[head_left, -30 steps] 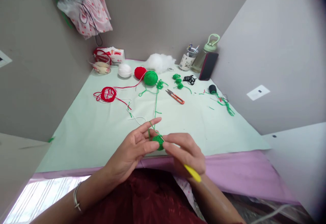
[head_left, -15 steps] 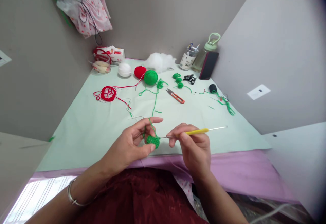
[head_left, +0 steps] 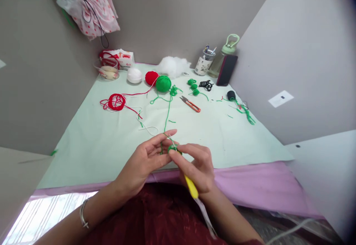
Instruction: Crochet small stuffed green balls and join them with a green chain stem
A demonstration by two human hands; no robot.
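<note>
Between my two hands is a small green crocheted piece (head_left: 172, 147), largely covered by fingers. My left hand (head_left: 150, 154) pinches it from the left, with the index finger stretched out and green yarn (head_left: 167, 117) running over it to the green yarn ball (head_left: 163, 84). My right hand (head_left: 196, 165) grips a crochet hook with a yellow handle (head_left: 191, 186). The handle points down toward my lap, and the hook's thin metal tip shows above the green piece, beside the yarn. Fingertips of my right hand touch the piece too.
Orange-handled thread snips (head_left: 190, 104) lie mid-table. Farther back are red yarn (head_left: 151, 78), white yarn (head_left: 134, 76), white stuffing (head_left: 174, 67), small green pieces (head_left: 194, 87) and a black claw clip (head_left: 206, 85). A phone (head_left: 227, 70) leans on a bottle (head_left: 218, 62). Loose red yarn (head_left: 116, 102) lies left.
My right hand has moved left to the green piece. The crochet hook has swung from level to steep, its yellow handle now pointing down. The view has shifted slightly.
</note>
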